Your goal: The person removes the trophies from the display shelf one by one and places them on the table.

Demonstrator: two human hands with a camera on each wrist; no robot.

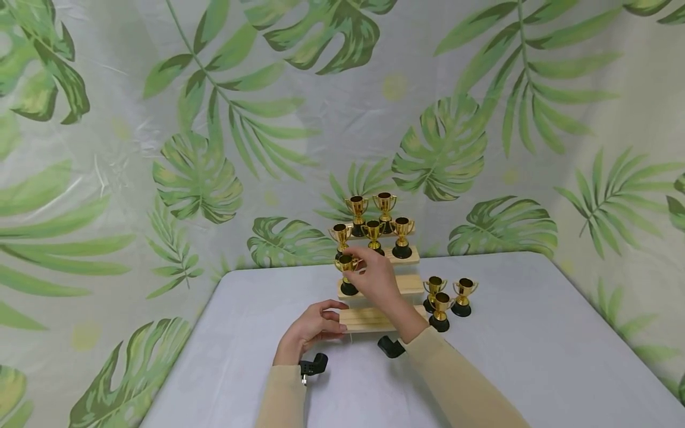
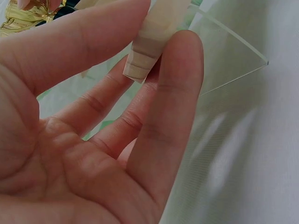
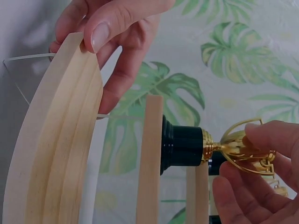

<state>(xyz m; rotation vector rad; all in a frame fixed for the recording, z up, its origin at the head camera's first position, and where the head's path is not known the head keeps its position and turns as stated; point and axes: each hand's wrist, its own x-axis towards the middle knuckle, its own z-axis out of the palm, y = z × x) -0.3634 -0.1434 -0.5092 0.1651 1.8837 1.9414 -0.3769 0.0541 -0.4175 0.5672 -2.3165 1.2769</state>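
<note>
A small gold trophy cup (image 1: pixel 349 288) with a black base stands at the left end of the second-lowest plank (image 1: pixel 409 284) of a tiered wooden rack. My right hand (image 1: pixel 377 279) pinches its gold bowl between thumb and fingers. In the right wrist view the trophy's base (image 3: pixel 184 145) meets the plank's surface. With thumb and fingers, my left hand (image 1: pixel 316 324) grips the left end of the lowest plank (image 1: pixel 369 320), which has grooves along it. The left wrist view shows that plank's end (image 2: pixel 140 63) between the thumb and fingers.
Three like trophies (image 1: pixel 440 309) stand on the white table (image 1: pixel 514 356) right of the rack. The upper planks (image 1: pixel 409 255) bear several more. A thin clear support (image 2: pixel 233 35) shows beneath the lowest plank. Behind hangs a leaf-patterned cloth (image 1: pixel 353 107).
</note>
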